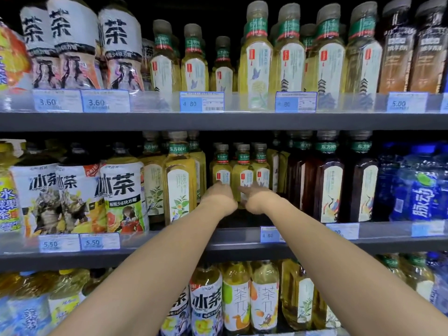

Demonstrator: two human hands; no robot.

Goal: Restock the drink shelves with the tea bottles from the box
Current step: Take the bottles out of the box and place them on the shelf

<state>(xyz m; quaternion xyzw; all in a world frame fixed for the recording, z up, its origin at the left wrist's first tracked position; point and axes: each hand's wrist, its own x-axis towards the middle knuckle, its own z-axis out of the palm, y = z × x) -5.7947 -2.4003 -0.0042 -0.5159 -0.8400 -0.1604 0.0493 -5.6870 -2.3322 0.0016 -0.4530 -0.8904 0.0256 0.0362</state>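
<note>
Three small yellow tea bottles with green neck bands stand side by side set back on the middle shelf (pixel 242 235). My left hand (pixel 219 198) is wrapped around the lower part of the left bottle (pixel 220 167). My right hand (pixel 258 198) covers the base of the right bottle (pixel 261 166). Its outstretched fingers lie across the label of the middle bottle (pixel 243 172); whether it grips is unclear. Both forearms reach up from the bottom of the frame. The box is out of view.
Taller yellow tea bottles (pixel 179 180) stand just left of my hands and dark tea bottles (pixel 329 185) just right. Iced tea bottles (pixel 121 197) fill the left and blue drink bottles (pixel 421 187) the far right. The upper shelf (pixel 218 121) and lower rows are packed with bottles.
</note>
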